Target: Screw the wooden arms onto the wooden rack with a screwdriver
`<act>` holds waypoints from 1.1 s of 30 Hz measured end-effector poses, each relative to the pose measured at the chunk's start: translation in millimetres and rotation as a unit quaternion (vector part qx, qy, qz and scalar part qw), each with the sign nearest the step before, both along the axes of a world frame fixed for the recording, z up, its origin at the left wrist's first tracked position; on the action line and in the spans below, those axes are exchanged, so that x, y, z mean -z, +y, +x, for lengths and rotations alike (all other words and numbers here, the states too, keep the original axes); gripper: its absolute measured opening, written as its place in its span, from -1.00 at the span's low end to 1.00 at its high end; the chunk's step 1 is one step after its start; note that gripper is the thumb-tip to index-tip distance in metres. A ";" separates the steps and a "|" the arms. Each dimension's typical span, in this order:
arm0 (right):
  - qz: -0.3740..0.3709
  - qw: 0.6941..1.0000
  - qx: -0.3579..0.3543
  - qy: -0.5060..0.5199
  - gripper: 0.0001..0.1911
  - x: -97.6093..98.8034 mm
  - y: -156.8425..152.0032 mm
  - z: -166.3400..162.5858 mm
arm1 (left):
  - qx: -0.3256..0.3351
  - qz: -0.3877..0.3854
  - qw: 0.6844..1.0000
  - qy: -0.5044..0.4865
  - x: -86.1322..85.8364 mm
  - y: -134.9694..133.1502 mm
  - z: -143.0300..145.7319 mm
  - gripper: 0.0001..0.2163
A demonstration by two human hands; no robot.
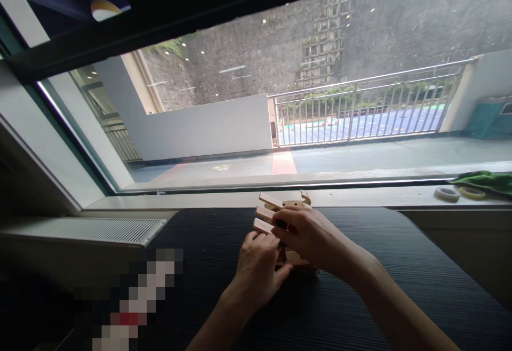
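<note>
Dark, grooved table [376, 297] against a white windowsill [360, 197], beneath a window [240, 81] overlooking a railing [352, 116]. On it, the left hand [260, 263] grips a wooden object [264, 226]; the right hand [308, 228] pinches a small black piece [281, 224].

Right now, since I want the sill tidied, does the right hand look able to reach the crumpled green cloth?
Probably, with a stretch: nothing visible blocks the right hand from the crumpled green cloth on the white windowsill, though that hand is busy at a slatted pale-wood piece.
</note>
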State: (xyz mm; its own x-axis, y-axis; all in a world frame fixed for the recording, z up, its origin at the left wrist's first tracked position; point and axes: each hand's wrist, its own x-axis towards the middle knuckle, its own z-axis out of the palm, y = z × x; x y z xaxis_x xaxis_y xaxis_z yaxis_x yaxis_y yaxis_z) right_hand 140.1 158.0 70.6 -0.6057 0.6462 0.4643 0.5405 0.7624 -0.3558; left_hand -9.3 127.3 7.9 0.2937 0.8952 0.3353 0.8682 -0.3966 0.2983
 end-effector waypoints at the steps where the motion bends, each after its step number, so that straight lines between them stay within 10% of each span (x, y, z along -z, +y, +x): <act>1: -0.001 1.000 0.007 -0.002 -0.83 0.4 0.9 -0.6 | -0.002 0.001 1.000 0.001 -0.1 0.1 0.4 -0.84; 33: -0.029 0.999 0.033 -0.005 -0.81 5.4 0.1 3.1 | 0.034 -0.093 0.989 -0.111 -0.3 -1.9 -15.0 -0.73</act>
